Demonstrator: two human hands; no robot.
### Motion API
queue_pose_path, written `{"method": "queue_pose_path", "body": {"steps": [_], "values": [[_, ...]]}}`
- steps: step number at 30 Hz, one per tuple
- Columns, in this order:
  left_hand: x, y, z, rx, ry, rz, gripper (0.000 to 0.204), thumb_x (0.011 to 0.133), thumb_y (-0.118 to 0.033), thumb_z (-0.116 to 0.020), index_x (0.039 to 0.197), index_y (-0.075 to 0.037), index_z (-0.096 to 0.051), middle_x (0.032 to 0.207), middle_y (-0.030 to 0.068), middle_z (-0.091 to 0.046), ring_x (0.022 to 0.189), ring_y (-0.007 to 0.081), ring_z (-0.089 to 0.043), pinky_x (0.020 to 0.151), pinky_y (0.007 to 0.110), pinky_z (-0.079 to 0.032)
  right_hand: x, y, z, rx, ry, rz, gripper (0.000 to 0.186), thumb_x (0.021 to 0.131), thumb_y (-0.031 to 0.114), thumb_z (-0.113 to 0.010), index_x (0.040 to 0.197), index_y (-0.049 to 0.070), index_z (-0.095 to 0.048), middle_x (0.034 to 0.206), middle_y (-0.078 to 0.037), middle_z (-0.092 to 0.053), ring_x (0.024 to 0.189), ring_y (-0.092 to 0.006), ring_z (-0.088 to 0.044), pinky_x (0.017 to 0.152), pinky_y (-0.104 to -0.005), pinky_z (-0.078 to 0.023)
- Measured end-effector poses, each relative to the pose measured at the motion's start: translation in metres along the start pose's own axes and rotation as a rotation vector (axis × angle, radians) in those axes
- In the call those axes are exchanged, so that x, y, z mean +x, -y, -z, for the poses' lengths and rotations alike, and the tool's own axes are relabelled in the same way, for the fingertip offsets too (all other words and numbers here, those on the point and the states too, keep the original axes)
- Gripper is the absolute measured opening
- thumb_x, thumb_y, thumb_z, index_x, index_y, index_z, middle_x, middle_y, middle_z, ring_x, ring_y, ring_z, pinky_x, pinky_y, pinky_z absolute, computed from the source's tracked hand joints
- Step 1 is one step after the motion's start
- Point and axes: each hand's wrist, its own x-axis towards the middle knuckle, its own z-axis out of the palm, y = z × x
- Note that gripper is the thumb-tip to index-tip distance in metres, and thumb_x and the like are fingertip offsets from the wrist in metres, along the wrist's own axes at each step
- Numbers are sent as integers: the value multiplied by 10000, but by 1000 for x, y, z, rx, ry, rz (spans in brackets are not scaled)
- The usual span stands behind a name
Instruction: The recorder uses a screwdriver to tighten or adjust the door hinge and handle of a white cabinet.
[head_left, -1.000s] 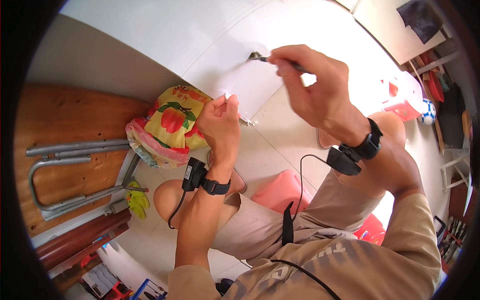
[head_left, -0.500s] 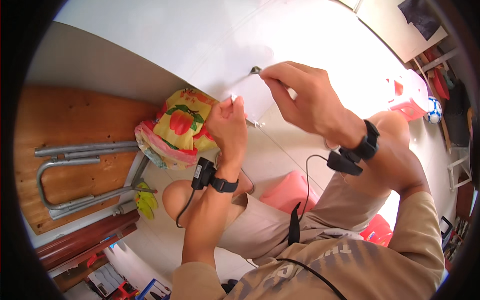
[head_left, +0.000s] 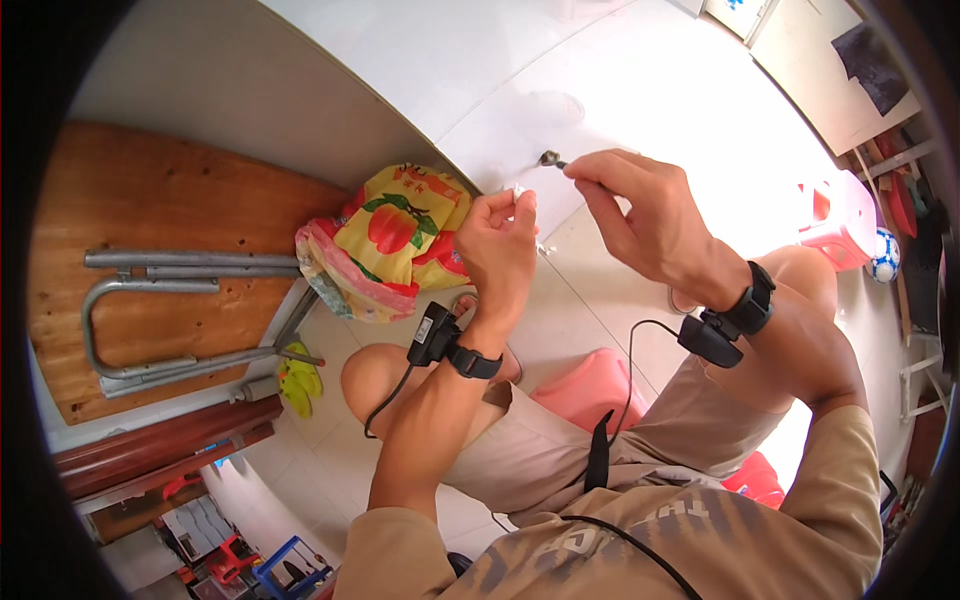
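Between the thumb and fingers of my left hand is a small white piece, too small to name. My right hand is closed in a pinch on the thin end of a small tool with a dark, rounded metal head; its exact kind is unclear. The tool's head points left, a short way above and to the right of the white piece, apart from it. Behind both hands lies a glossy white surface. Small white scraps show just below my left fingertips.
At left, a yellow and red fruit-printed bag stands beside a wooden board with folded metal legs. Yellow-green slippers lie on the floor. A pink stool is under me; another pink stool and a ball are right.
The whole view has shifted, so hands and surroundings appear farther right. Both hands keep their pinches, and the tool's head stays apart from the white piece.
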Motion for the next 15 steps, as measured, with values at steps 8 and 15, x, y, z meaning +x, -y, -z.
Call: {"method": "queue_pose_path", "body": {"steps": [8, 15], "values": [[-2, 2, 2, -25, 14, -20, 234, 884, -123, -755, 982, 71, -666, 847, 127, -735, 638, 141, -681, 570, 265, -523, 5, 8, -6, 68, -25, 49, 167, 829, -59, -657, 975, 21, -659, 852, -143, -703, 687, -307, -673, 582, -353, -524], [-5, -7, 3, 18, 27, 16, 176, 905, -132, -727, 953, 28, -671, 846, 85, -752, 619, 106, -663, 512, 229, -475, 1, 8, -5, 78, -4, -33, 188, 849, -48, -666, 1010, 48, -644, 851, -130, -698, 687, -308, -670, 584, -358, -524]]}}
